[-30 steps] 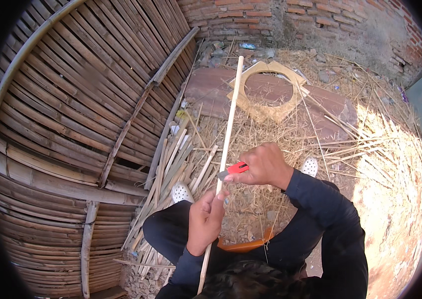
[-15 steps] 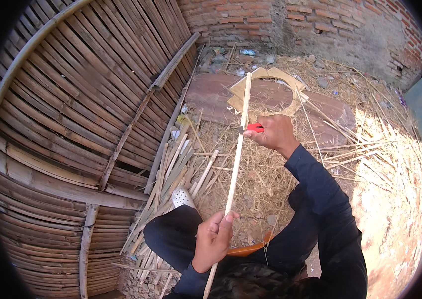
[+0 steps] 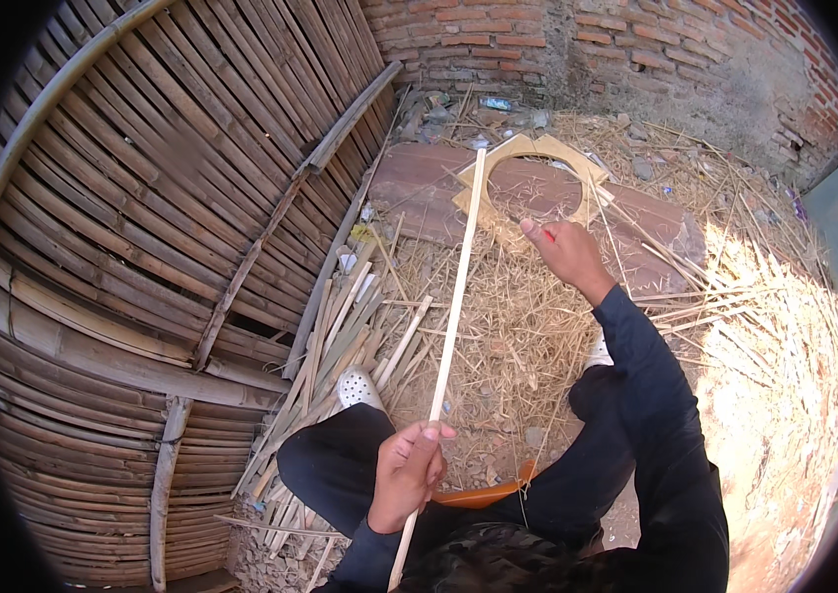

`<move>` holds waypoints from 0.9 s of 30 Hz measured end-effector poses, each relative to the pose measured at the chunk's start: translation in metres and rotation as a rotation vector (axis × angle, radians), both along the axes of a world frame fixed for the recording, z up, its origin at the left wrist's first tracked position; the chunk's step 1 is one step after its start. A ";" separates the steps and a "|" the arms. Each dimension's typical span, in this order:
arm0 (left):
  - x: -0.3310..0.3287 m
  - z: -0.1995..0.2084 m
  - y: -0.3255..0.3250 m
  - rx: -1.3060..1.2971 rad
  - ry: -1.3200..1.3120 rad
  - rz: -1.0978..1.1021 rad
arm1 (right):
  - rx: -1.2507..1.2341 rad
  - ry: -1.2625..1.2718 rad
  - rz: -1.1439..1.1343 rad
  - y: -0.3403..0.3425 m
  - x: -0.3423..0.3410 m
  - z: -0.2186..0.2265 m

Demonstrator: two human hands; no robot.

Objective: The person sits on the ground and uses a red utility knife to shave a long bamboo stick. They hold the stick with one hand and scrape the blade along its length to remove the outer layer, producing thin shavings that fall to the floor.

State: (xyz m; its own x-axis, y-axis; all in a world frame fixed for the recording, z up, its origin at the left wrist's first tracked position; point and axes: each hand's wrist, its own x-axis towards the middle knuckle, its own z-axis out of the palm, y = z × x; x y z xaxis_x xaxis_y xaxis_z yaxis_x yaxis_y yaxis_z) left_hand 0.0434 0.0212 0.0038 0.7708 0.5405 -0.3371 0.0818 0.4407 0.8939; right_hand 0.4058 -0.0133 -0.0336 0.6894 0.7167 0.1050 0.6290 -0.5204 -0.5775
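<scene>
A long pale bamboo strip slants up from my lap, its far end near a board with a large round hole. My left hand is closed around the strip's lower part, thumb pressed along it. To the right of the strip and apart from it, my right hand is closed on a small red-handled cutter. Only a bit of red shows between the fingers; the blade is hidden.
Bamboo shavings cover the ground before me. Split bamboo strips lie in a heap by my white clog. A brown board lies under the holed one. A bamboo slat wall stands left, a brick wall behind.
My right hand has moved off the strip, to the right and slightly away from me, taking the cutter with it. The strip and my left hand have shifted a little left.
</scene>
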 end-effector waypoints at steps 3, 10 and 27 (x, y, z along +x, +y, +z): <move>0.020 0.001 0.010 -0.078 -0.069 0.022 | 0.276 -0.163 0.345 0.001 -0.076 0.007; 0.027 0.009 0.015 -0.247 -0.117 0.041 | 0.363 -0.349 0.565 -0.005 -0.125 0.012; 0.017 0.016 0.008 -0.274 -0.117 0.027 | 0.369 -0.337 0.563 0.002 -0.132 0.013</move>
State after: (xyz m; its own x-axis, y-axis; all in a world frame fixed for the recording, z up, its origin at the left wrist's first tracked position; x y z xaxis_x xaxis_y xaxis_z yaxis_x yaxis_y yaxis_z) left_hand 0.0600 0.0288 0.0196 0.7998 0.4625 -0.3828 -0.0297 0.6673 0.7442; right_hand 0.2736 -0.0116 -0.0209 0.1175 0.8288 0.5471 0.9162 0.1221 -0.3817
